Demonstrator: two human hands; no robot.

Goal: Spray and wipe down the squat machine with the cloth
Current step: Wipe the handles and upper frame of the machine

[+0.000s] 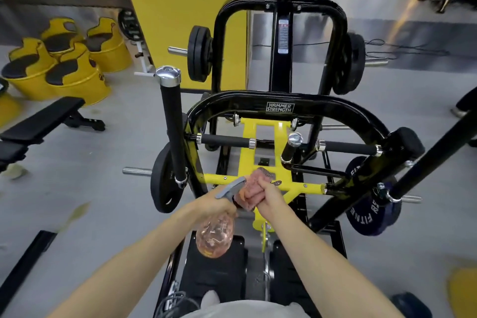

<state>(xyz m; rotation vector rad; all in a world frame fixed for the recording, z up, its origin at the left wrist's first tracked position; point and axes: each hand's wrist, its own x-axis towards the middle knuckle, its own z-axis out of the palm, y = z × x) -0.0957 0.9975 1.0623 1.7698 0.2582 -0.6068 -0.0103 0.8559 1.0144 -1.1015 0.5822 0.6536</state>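
Your left hand (216, 204) grips the bottle (214, 236) at its neck, fingers curled round it. The grey spray head (230, 186) points forward and right, and the clear pinkish body hangs below your hand, tilted back toward you. Your right hand (269, 197) is clenched on the cloth (254, 188), a bunched pink wad with a patterned corner sticking out at the top. The spray head sits right against the cloth; you cannot tell whether they touch.

Both hands meet in front of the yellow crossbar (214, 178) of the squat machine (280, 107). The cloth overlaps the bar in view, but contact with it cannot be judged. Under your forearms lies the black footplate (214, 268).

Beyond the hands, the yellow inner frame (258, 131) rises to the curved black tube bearing the maker's label. A tall upright handle (172, 121) with a chrome cap stands to the left. Two horizontal foam grips (224, 140) cross behind it. Plates (198, 54) hang on the machine's pegs, two pairs high up and one on each side lower down.

Off to the left are a black bench (44, 121) and a cluster of yellow barrel seats (77, 80), with a yellow pillar (185, 8) behind the machine.
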